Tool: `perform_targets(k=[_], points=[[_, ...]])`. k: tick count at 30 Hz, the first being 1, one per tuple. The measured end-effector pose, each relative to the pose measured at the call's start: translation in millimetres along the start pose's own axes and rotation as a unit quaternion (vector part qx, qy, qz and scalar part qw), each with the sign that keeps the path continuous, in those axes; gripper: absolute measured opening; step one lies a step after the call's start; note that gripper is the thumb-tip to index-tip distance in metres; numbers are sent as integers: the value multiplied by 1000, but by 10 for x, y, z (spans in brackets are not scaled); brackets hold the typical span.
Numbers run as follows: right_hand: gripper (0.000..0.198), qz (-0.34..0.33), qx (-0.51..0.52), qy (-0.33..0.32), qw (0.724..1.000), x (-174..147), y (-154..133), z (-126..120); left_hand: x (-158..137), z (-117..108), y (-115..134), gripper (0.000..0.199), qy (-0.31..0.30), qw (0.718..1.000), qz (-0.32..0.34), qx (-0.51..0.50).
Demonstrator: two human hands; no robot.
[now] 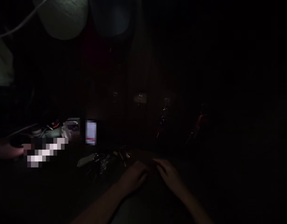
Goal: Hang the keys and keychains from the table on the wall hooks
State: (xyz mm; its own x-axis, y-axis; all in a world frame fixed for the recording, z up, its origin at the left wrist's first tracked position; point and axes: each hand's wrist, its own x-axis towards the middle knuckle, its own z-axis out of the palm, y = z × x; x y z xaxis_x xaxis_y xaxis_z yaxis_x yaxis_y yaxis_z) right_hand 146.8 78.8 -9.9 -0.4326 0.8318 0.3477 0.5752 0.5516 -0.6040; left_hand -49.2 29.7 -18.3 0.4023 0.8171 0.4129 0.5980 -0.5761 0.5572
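In deep shadow, my left hand (135, 175) rests low over the work surface with its fingers curled inward. My right hand (169, 175) faces it from the other side, fingers bent and thumb close to them. A narrow gap separates the two hands. Whatever lies between or in the fingers is too dark to make out. Left of my left hand lies a jumble of small metal and wire pieces (103, 163), some with yellow parts. Beside these is a pale flat oblong piece (87, 159).
Another person's hand (10, 149) reaches in at the left beside a bright blurred patch (46, 152). A lit phone-like screen (91, 133) stands behind the loose pieces, near a small box (73, 127). Clips (166, 101) hang at the back. Pale rounded shapes (64, 18) hang above.
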Motion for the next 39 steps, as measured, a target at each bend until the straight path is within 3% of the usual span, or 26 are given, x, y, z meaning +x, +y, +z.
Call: perform_targets(k=[5, 9, 14, 21, 24, 31, 36, 39], points=[[40, -43, -48, -61, 996, -100, 35, 165, -29, -46, 86, 29, -37, 998, 58, -8], [41, -70, -86, -85, 990, -128, 26, 136, -5, -14, 38, 24, -11, 999, 21, 42], [33, -50, -126, -57, 989, -132, 104, 99, 25, 37, -33, 19, -21, 995, -17, 92], [18, -24, -143, 22, 989, -116, 356, 101, 6, 77, -75, 18, -29, 991, -12, 130], [16, -25, -109, 29, 993, -103, 364, 108, 3, 51, -54, 20, -25, 994, -11, 104], [16, 29, 61, 90, 994, -76, 199, 65, -20, 19, -52, 22, 64, 995, -47, -59], [22, 103, 196, 139, 965, -64, 110, 9, 2, 67, -151, 23, 98, 987, -76, -104], [26, 146, 279, 133, 940, -69, 47, -11, 17, 76, -170, 24, 91, 987, -87, -101]])
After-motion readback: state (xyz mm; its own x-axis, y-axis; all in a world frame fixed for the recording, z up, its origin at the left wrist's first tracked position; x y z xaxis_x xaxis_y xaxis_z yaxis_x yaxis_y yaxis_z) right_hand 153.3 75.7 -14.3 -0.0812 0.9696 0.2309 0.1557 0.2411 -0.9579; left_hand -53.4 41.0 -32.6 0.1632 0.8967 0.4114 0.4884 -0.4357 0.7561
